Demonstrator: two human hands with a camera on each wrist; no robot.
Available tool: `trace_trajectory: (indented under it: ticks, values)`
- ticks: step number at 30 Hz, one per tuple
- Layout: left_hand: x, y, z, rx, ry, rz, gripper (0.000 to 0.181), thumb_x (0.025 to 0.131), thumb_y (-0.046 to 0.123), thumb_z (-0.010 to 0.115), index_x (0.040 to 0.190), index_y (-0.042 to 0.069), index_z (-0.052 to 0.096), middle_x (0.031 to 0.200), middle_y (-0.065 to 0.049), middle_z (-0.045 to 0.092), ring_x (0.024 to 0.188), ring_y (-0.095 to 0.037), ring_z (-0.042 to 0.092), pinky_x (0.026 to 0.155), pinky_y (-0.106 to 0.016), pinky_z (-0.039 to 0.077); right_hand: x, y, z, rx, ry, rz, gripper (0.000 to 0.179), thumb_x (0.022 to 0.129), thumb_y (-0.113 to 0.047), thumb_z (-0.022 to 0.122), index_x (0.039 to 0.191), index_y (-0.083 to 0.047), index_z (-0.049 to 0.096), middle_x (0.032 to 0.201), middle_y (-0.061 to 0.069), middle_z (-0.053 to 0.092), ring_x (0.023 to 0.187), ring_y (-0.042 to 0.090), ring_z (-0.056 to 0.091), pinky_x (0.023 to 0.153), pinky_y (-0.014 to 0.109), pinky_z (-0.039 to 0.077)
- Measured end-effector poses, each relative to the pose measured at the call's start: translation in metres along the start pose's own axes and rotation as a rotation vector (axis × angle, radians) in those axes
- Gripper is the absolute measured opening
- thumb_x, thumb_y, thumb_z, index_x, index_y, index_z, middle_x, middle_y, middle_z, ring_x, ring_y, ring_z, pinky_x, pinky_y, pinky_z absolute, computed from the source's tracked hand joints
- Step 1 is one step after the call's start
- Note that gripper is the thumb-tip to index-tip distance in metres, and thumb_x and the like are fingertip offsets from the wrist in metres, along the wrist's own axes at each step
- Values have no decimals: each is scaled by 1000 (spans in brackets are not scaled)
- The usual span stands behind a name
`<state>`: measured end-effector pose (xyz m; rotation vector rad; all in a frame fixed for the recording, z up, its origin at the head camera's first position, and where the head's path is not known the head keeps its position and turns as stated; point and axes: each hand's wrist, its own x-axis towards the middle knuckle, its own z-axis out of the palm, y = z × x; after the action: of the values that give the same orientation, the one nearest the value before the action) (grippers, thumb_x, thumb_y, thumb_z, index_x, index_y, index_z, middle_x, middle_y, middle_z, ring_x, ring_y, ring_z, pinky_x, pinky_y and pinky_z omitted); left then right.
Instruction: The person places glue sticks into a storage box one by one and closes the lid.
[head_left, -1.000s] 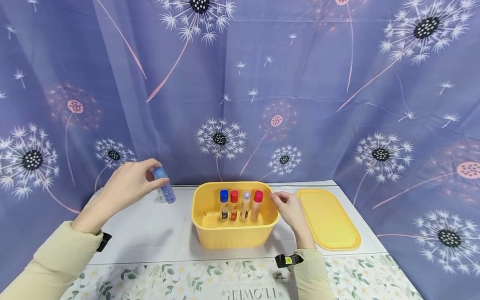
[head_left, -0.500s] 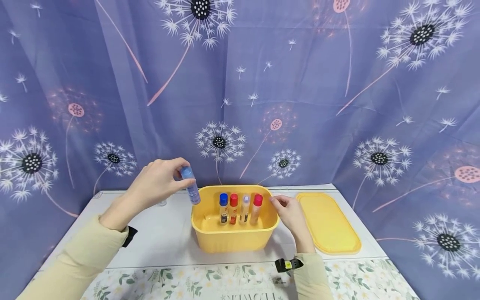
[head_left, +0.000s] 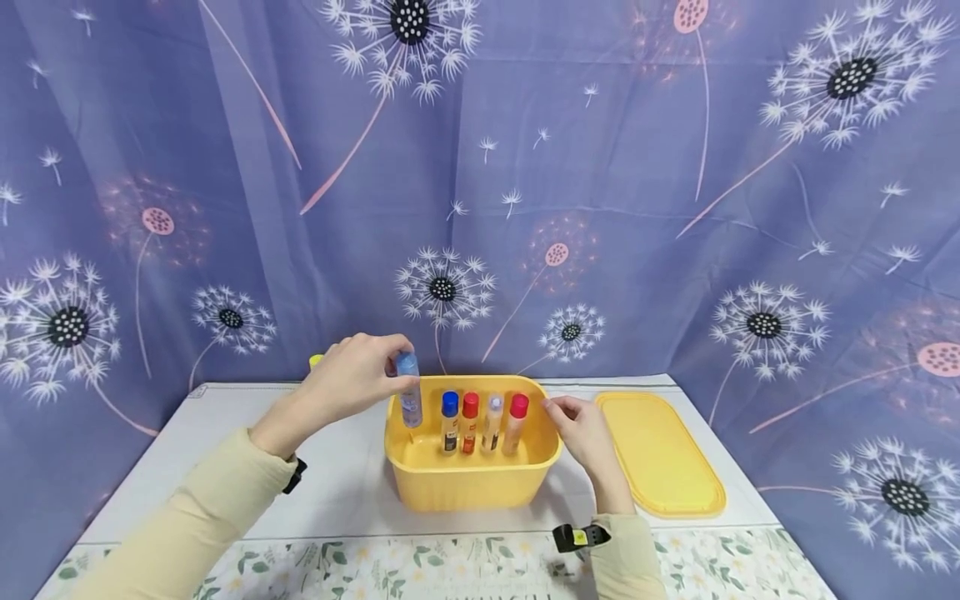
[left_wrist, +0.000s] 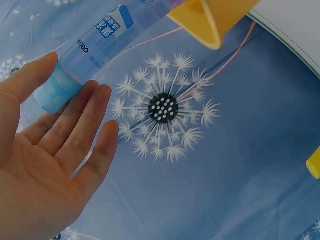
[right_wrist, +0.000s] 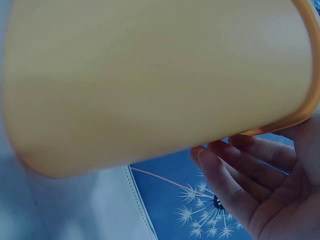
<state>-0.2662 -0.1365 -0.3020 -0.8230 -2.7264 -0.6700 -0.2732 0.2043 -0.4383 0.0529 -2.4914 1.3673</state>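
Observation:
My left hand (head_left: 358,373) pinches the light blue cap of a clear liquid glue bottle (head_left: 411,405) between thumb and fingers. The bottle hangs cap up over the left end of a yellow plastic box (head_left: 472,487), its lower part overlapping the inside of the box in the head view. In the left wrist view the glue bottle (left_wrist: 102,37) shows a blue printed label. Several similar bottles stand upright in the box: one blue-capped (head_left: 450,423), one red-capped (head_left: 469,423), one pale-capped (head_left: 492,423), one pinkish-red-capped (head_left: 515,423). My right hand (head_left: 583,429) pinches the box's right rim.
A yellow lid (head_left: 663,454) lies flat on the white table right of the box. Behind my left hand a small yellow cap-like thing (head_left: 315,360) shows partly. A purple dandelion-print curtain (head_left: 510,167) borders the table, with a floral cloth (head_left: 360,562) along the front.
My left hand has carried the glue bottle rightward from the table's left part to over the box, and the bottle is now more upright. My right hand stays at the rim.

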Motion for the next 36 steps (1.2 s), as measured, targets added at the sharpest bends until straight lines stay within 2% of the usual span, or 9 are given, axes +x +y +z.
trace_trajectory:
  ticks: [10, 21, 27, 36]
  values:
    - [14, -8, 23, -8, -83, -45, 31, 83, 34, 78, 105, 13, 68, 75, 8, 61, 65, -11, 56, 56, -29, 46, -1, -3, 1, -5, 7, -12, 24, 94, -23, 66, 98, -1, 75, 88, 12, 72, 78, 20, 65, 69, 30, 51]
    - [23, -14, 46, -38, -158, -81, 24, 84, 27, 78, 102, 13, 68, 77, 5, 60, 64, -13, 55, 56, -29, 46, -2, -2, 0, -2, 5, 4, 24, 94, -22, 67, 100, 0, 75, 90, 14, 72, 80, 19, 65, 72, 31, 50]
    - [25, -19, 58, -8, -196, -76, 20, 84, 26, 79, 96, 15, 67, 77, 6, 60, 64, -13, 55, 57, -29, 46, -3, -1, 2, -14, 3, -5, 25, 94, -24, 66, 99, -1, 75, 88, 10, 72, 79, 18, 64, 71, 31, 51]
    - [31, -20, 72, 34, -249, -100, 26, 83, 24, 80, 104, 11, 69, 80, 5, 61, 66, -13, 56, 58, -28, 47, -2, 1, 1, -2, 2, 11, 25, 94, -25, 66, 100, -2, 75, 87, 8, 72, 78, 16, 63, 71, 31, 51]
